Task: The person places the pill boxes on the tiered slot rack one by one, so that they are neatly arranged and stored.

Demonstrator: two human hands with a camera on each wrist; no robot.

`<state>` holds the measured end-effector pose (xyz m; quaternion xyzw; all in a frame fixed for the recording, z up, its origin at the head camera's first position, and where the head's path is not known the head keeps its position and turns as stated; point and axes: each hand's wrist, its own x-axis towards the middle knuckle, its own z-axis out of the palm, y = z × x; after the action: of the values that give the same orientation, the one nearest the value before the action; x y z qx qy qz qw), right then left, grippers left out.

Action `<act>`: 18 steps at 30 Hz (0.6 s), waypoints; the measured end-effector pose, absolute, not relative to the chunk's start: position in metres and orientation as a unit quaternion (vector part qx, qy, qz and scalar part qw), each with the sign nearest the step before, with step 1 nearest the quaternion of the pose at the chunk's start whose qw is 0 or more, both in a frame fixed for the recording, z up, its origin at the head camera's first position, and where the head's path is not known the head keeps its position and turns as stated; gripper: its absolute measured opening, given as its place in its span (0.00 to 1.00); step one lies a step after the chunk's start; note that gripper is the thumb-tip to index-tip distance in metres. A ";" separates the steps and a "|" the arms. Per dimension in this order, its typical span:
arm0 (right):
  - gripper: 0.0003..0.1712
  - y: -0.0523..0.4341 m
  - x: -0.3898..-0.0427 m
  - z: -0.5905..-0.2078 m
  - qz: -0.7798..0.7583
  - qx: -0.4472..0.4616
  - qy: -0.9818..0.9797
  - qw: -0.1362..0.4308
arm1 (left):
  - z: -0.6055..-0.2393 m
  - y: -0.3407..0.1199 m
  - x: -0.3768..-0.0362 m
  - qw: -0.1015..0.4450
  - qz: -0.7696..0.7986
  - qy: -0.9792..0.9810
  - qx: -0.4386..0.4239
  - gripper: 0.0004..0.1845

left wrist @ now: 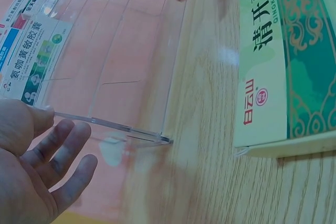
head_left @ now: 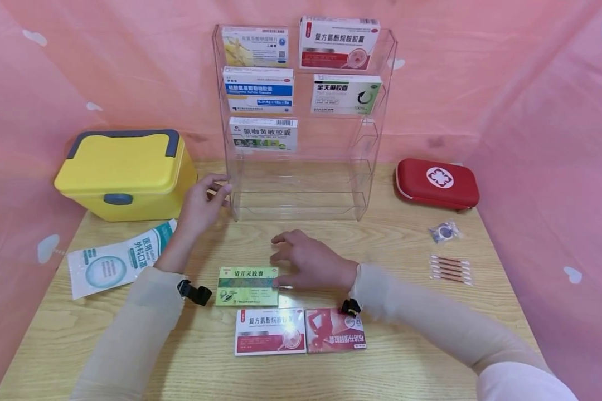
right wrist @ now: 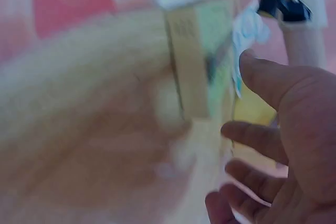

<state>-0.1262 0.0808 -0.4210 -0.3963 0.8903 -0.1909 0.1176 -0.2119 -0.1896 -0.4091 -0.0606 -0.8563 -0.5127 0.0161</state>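
A green medicine box (head_left: 247, 285) lies flat on the wooden table (head_left: 406, 312). My right hand (head_left: 281, 259) hovers at its right end with fingers spread, the thumb at the box's edge. In the blurred right wrist view the right hand (right wrist: 241, 124) is open beside the green box (right wrist: 202, 66). My left hand (head_left: 219, 186) reaches the left side of a clear acrylic rack (head_left: 301, 197). Seen from the left wrist, the left hand (left wrist: 58, 129) has relaxed fingers, its thumb against the rack (left wrist: 131, 66) edge, and the green box (left wrist: 283, 61) lies to the right.
A white-and-red box (head_left: 270, 331) and a red box (head_left: 335, 329) lie near the front edge. The rack's upper shelves hold several medicine boxes (head_left: 258, 89). A yellow case (head_left: 125, 172) and a mask packet (head_left: 115, 259) are left; a red pouch (head_left: 437, 182) and swabs (head_left: 448, 268) right.
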 end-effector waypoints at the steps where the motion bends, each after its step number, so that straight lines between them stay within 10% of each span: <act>1: 0.33 0.079 -0.123 -0.423 -0.182 -0.396 0.892 0.117 | -0.409 -0.190 -0.212 0.017 -0.512 -0.857 -0.060 0.18; 18: 0.29 0.082 -0.127 -0.427 -0.165 -0.284 0.945 -0.002 | -0.407 -0.189 -0.210 0.010 -0.507 -0.860 -0.058 0.20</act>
<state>-0.1272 0.0823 -0.4266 -0.2840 0.9446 -0.1645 -0.0016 -0.2097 -0.1895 -0.4069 -0.0580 -0.8597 -0.5074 0.0103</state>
